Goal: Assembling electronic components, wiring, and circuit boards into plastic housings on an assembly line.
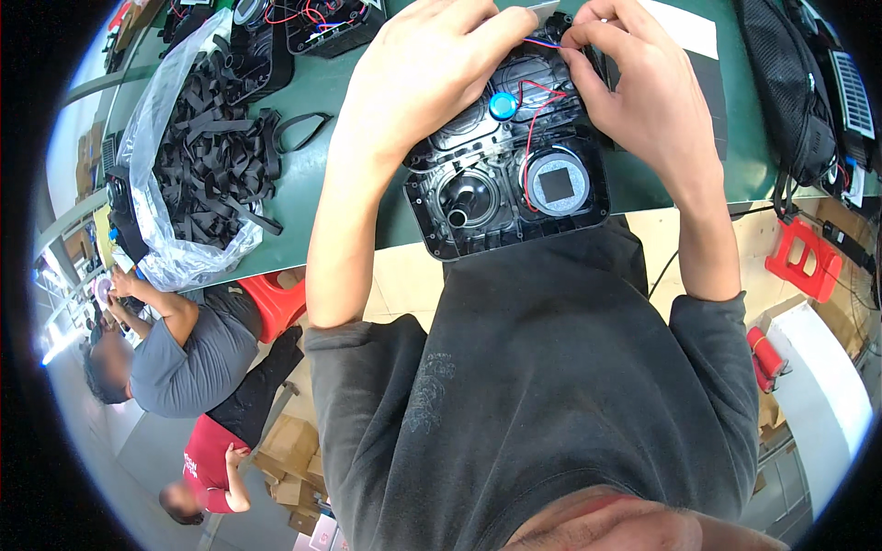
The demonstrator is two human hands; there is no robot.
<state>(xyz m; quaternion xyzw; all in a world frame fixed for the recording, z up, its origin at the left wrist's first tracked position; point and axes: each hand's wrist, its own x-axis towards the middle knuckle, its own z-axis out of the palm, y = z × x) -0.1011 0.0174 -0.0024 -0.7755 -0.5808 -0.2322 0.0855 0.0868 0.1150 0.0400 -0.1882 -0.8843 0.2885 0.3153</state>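
An open black plastic speaker housing (496,197) lies at the near edge of the green table in front of me. Inside it are a round speaker magnet (558,184) with a dark square pad, a black port tube (462,208), a blue round part (503,106) and thin red and black wires (531,138). My left hand (427,64) is closed over the far left of the housing, at a thin grey flat piece (546,11) by its fingertips. At the far right my right hand (634,83) pinches thin red and blue wires (544,42).
Left of the housing, a clear plastic bag (152,184) holds a heap of black straps (216,147). Another wired black housing (335,28) stands at the far left. On the right are dark sheets (707,87) and a black mesh bag (785,92). Two people sit beyond a red stool (276,303).
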